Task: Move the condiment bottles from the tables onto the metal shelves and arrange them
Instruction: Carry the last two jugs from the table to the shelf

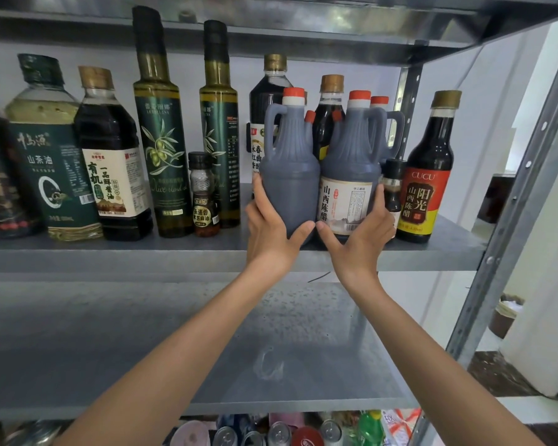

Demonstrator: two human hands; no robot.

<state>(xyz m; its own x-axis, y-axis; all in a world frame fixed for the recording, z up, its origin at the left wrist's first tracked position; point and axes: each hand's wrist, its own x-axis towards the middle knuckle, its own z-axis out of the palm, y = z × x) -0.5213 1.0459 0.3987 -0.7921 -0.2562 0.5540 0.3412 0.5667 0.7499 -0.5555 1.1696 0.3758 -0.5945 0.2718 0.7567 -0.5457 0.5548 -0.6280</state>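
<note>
Two grey vinegar jugs with red caps stand side by side at the front of the upper metal shelf (110,252). My left hand (271,233) grips the base of the left jug (289,169), whose plain back faces me. My right hand (358,239) grips the base of the right jug (350,162), whose white label faces me. The two jugs touch each other. More red-capped jugs stand partly hidden behind them.
Left of the jugs stand two tall olive oil bottles (161,149), a small sesame oil bottle (203,194), a soy sauce bottle (113,162) and a camellia oil bottle (49,149). A CUCU vinegar bottle (429,175) stands to the right by the shelf post (509,204). The lower shelf (142,349) is bare; cans sit below it.
</note>
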